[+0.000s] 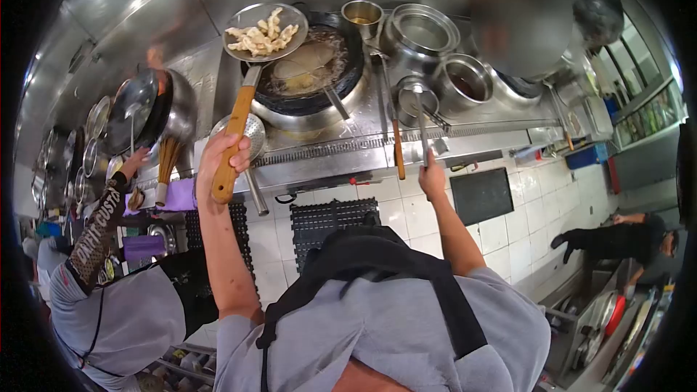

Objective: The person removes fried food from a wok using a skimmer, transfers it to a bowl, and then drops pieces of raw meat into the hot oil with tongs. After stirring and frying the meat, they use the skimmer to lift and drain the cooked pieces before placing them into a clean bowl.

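My left hand is closed around the wooden handle of a skimmer. Pale, battered-looking fried pieces lie in its round bowl, raised over the left side of a wok. Bubbling oil fills the wok, and a metal-handled utensil rests in it. Within my right hand is the metal handle of a ladle; its head is at a small pot. Below the skimmer, a perforated ladle lies on the counter edge.
Pots and a dark-liquid pot stand right of the wok. A wooden-handled utensil lies across the counter. At left, a co-worker's sleeve reaches toward another wok. Another person is far right. Mats cover floor tiles.
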Motion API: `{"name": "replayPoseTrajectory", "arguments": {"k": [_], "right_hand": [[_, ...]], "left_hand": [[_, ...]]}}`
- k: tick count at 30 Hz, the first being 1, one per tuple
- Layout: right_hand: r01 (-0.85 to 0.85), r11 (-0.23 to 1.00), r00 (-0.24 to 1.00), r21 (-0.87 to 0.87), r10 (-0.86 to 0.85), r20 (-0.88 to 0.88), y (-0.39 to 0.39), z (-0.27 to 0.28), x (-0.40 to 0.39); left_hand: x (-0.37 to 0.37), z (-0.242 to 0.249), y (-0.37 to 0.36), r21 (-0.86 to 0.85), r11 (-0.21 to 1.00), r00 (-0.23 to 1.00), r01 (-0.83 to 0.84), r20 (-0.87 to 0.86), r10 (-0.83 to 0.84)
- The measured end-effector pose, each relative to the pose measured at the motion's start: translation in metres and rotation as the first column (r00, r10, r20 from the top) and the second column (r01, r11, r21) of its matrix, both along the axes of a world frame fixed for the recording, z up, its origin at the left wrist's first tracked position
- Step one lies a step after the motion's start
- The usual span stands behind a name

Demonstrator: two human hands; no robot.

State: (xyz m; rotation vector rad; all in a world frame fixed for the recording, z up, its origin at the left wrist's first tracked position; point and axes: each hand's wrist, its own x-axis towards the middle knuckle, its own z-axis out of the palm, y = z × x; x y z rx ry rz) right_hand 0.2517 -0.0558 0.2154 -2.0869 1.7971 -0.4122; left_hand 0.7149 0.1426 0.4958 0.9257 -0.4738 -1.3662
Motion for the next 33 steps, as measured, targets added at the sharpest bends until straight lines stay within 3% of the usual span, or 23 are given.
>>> {"name": "replayPoseTrajectory", "arguments": {"k": [3, 5, 6, 7, 8, 10, 13, 14, 15, 16, 17, 21, 22, 24, 28, 30, 31, 33], "right_hand": [[0.006, 0.998, 0.997, 0.068, -0.001, -0.073, -0.008, 0.003, 0.006], [-0.031, 0.972, 0.959, 0.233, 0.095, -0.269, -0.030, 0.026, 0.007], [0.052, 0.964, 0.954, 0.262, 0.030, -0.298, -0.046, 0.041, 0.010], [0.053, 0.998, 0.964, 0.042, -0.040, -0.261, -0.042, 0.087, 0.018], [0.038, 0.980, 0.964, -0.196, -0.088, -0.252, -0.059, 0.091, 0.018], [-0.030, 0.938, 0.957, -0.346, -0.073, -0.280, -0.095, 0.121, 0.020], [-0.056, 0.982, 0.945, -0.183, -0.007, -0.328, -0.176, 0.057, 0.017], [-0.171, 0.985, 0.943, 0.002, 0.164, -0.291, -0.187, 0.049, 0.018], [-0.300, 0.937, 0.913, 0.177, 0.336, -0.230, -0.202, 0.041, 0.010], [-0.459, 0.887, 0.865, 0.051, 0.460, -0.201, -0.225, -0.005, -0.004], [-0.432, 0.889, 0.865, 0.153, 0.456, -0.210, -0.236, -0.014, -0.007], [-0.230, 0.948, 0.893, 0.218, 0.295, -0.341, -0.184, 0.099, -0.028], [-0.234, 0.942, 0.867, 0.238, 0.313, -0.386, -0.189, 0.084, -0.039], [-0.272, 0.918, 0.871, 0.287, 0.362, -0.333, -0.187, 0.103, -0.059], [-0.428, 0.890, 0.858, 0.157, 0.455, -0.240, -0.189, 0.202, -0.072], [-0.506, 0.853, 0.838, 0.129, 0.522, -0.160, -0.185, 0.264, -0.043], [-0.599, 0.801, 0.799, -0.002, 0.598, -0.061, -0.194, 0.267, -0.027], [-0.593, 0.805, 0.805, -0.004, 0.592, -0.029, -0.163, 0.326, 0.039]], "left_hand": [[-0.013, 0.007, 0.000, -0.023, 1.000, 1.000, 0.007, -0.007, -0.007], [-0.012, -0.002, 0.000, -0.029, 1.000, 1.000, 0.001, 0.008, -0.001], [-0.012, -0.003, -0.001, -0.024, 1.000, 1.000, 0.017, -0.009, -0.017], [-0.015, -0.003, -0.002, -0.013, 1.000, 0.999, 0.028, -0.027, -0.028], [-0.021, -0.001, -0.004, 0.002, 1.000, 1.000, 0.006, -0.015, -0.006], [-0.035, 0.004, -0.007, 0.032, 0.998, 0.998, -0.056, 0.011, 0.056], [-0.059, 0.001, -0.013, 0.000, 0.980, 0.980, -0.198, 0.001, 0.198], [-0.051, -0.008, -0.016, 0.006, 0.994, 0.994, -0.112, -0.008, 0.112], [-0.069, 0.004, -0.018, -0.024, 0.989, 0.990, -0.144, 0.000, 0.144], [-0.069, -0.003, -0.019, -0.023, 0.989, 0.989, -0.148, -0.028, 0.147], [-0.075, -0.001, -0.021, 0.010, 0.987, 0.986, -0.160, -0.046, 0.160], [-0.102, -0.002, -0.023, 0.016, 0.980, 0.980, -0.198, -0.004, 0.198], [-0.106, -0.002, -0.026, 0.019, 0.975, 0.975, -0.220, 0.017, 0.220], [-0.116, -0.006, -0.029, 0.035, 0.969, 0.969, -0.244, 0.049, 0.242], [-0.118, -0.011, -0.031, 0.038, 0.978, 0.978, -0.204, 0.056, 0.202], [-0.111, -0.018, -0.035, 0.035, 0.982, 0.982, -0.183, 0.042, 0.182], [-0.111, -0.022, -0.035, 0.038, 0.984, 0.985, -0.172, 0.027, 0.171], [-0.110, -0.023, -0.035, 0.052, 0.986, 0.987, -0.160, 0.036, 0.159]]}}
